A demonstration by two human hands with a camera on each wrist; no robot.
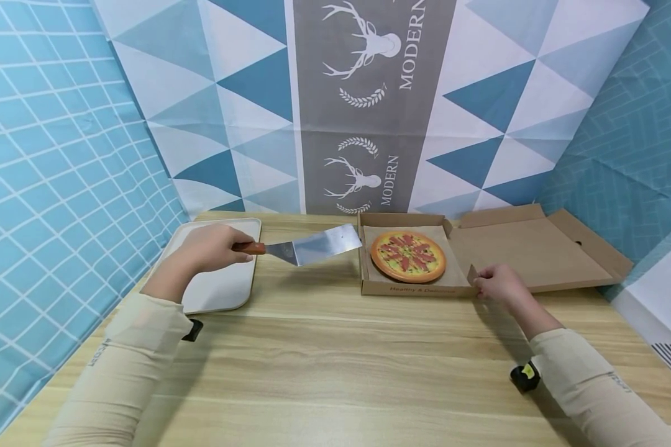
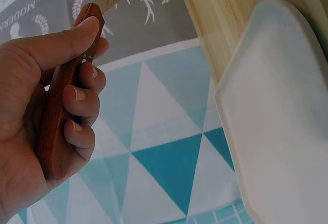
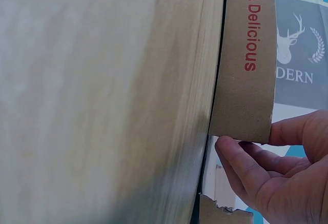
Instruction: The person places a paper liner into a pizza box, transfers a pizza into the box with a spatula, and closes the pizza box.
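My left hand [image 1: 215,247] grips the wooden handle [image 2: 54,116] of a spatula, fingers wrapped round it and thumb along its top. The spatula's wide metal blade [image 1: 327,245] points right, its tip overlapping the left wall of an open cardboard pizza box [image 1: 380,287]. Inside the box, a round pizza [image 1: 408,256] with red and green topping lies on brown paper. At the box's front right corner, my right hand [image 1: 500,282] holds the cardboard between thumb and fingers. The right wrist view shows that thumb [image 3: 289,131] at the wall's upper edge, fingertips near its bottom.
A white tray [image 1: 223,292] lies at the table's left, partly under my left forearm. The box's lid [image 1: 531,254] is folded out to the right on the wooden table [image 1: 335,366]. A patterned cloth wall [image 1: 363,124] rises behind.
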